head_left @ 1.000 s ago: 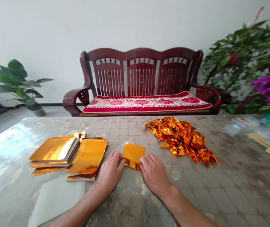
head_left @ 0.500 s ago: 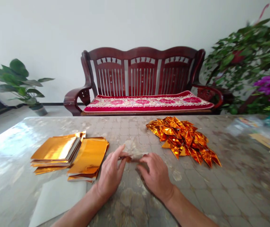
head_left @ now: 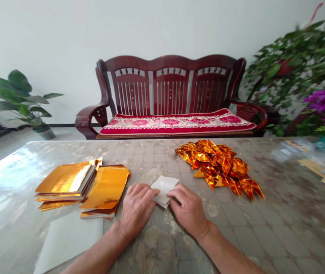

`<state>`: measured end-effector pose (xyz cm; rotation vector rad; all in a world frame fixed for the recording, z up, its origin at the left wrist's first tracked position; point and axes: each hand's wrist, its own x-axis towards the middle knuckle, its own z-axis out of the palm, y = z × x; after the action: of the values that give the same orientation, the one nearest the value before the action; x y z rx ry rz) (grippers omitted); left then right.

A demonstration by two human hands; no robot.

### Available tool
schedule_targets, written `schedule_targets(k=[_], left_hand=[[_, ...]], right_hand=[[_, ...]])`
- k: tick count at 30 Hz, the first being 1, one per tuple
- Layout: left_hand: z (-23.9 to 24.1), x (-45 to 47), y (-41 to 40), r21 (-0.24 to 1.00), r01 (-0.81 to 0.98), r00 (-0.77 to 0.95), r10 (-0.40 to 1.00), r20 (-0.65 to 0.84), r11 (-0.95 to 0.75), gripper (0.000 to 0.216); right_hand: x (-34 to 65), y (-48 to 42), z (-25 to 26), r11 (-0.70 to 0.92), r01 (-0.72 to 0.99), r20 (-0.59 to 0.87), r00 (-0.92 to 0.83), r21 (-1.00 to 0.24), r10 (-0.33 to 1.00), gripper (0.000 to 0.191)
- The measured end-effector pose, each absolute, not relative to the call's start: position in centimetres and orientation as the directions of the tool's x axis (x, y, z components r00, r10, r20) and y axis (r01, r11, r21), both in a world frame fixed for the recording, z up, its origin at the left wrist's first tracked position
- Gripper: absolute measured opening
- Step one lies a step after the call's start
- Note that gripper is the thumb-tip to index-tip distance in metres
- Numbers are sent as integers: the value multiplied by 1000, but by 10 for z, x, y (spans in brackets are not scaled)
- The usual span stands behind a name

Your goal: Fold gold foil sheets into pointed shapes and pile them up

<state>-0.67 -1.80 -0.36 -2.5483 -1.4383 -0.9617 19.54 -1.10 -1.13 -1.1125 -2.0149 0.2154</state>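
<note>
A small folded paper [head_left: 166, 185], pale grey on the side facing me, is held just over the table between both hands. My left hand [head_left: 138, 205] pinches its left corner between thumb and fingers. On the other side, my right hand [head_left: 187, 207] grips the right corner the same way. Left of my left hand lie a stack of gold foil paper [head_left: 105, 186] and a second gold foil stack [head_left: 64, 179]. Beyond my right hand is a heap of folded orange-gold foil pieces [head_left: 216, 163]. The underside of the held paper is hidden.
A pale flat sheet [head_left: 69, 238] lies at the table's near left. Clear plastic bags [head_left: 293, 148] and tan strips [head_left: 316, 169] are at the right edge of the patterned table [head_left: 244, 236]. Behind it stands a dark red wooden bench [head_left: 169, 89] between plants.
The paper, seen nearly edge-on before, now tilts with its pale folded face toward me. My left fingers have come down and closed on its corner. The stacks and heap stay put.
</note>
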Motion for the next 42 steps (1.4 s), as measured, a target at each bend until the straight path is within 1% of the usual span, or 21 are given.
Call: schedule_targets(k=[3, 5, 7, 9, 11, 13, 14, 17, 18, 21, 25, 27, 30, 32, 36, 39, 42], left_hand=[[-4, -11, -11, 223, 805, 397, 780, 484, -549, 9], [-4, -12, -9, 183, 812, 425, 775, 468, -555, 11], [-4, -10, -9, 122, 825, 447, 768, 458, -553, 14], [-5, -8, -10, 65, 841, 458, 771, 442, -536, 15], [-6, -6, -10, 29, 855, 457, 779, 429, -518, 15], [-8, -6, -11, 19, 857, 460, 781, 422, -515, 14], [-8, -6, -11, 23, 855, 462, 781, 421, -518, 14], [-9, -7, -11, 59, 850, 456, 787, 416, -523, 12], [-10, -7, -11, 78, 847, 452, 791, 413, -525, 12], [-11, -12, -11, 175, 827, 436, 806, 400, -534, 15], [-14, -19, -12, 307, 798, 411, 841, 352, -518, 19], [-13, -22, -11, 336, 797, 403, 856, 325, -503, 19], [-10, -22, -9, 370, 803, 378, 879, 291, -467, 20], [-8, -20, -8, 399, 815, 337, 904, 263, -420, 21], [-5, -17, -7, 450, 830, 259, 942, 212, -330, 19], [-5, -18, -5, 478, 833, 216, 959, 184, -279, 18], [-5, -18, -3, 477, 843, 186, 967, 175, -249, 20]], right_hand=[[200, -5, -16, 514, 675, 481, -261, -529, 837, 21], [202, -3, -17, 452, 748, 434, -243, -486, 868, 22], [202, -4, -14, 420, 810, 402, -253, -409, 880, 26], [202, -8, -9, 435, 827, 380, -297, -356, 876, 35], [201, -13, -5, 474, 809, 369, -346, -348, 863, 41], [200, -16, -2, 505, 789, 366, -381, -351, 849, 40], [199, -17, -2, 517, 783, 366, -396, -345, 842, 34], [200, -13, -5, 547, 782, 374, -432, -298, 821, 6], [201, -11, -7, 553, 784, 378, -439, -281, 815, 4], [206, -7, -12, 556, 792, 388, -444, -251, 808, 10], [211, -5, -13, 552, 802, 364, -456, -227, 812, 7], [211, -5, -12, 552, 802, 348, -463, -226, 815, 6], [210, -5, -10, 552, 801, 340, -465, -231, 817, 12], [210, -4, -10, 544, 805, 338, -456, -238, 823, 15], [210, -1, -12, 522, 814, 322, -438, -255, 839, 14], [210, 1, -12, 510, 825, 311, -432, -243, 847, 15], [209, 2, -12, 490, 844, 309, -417, -218, 855, 16]])
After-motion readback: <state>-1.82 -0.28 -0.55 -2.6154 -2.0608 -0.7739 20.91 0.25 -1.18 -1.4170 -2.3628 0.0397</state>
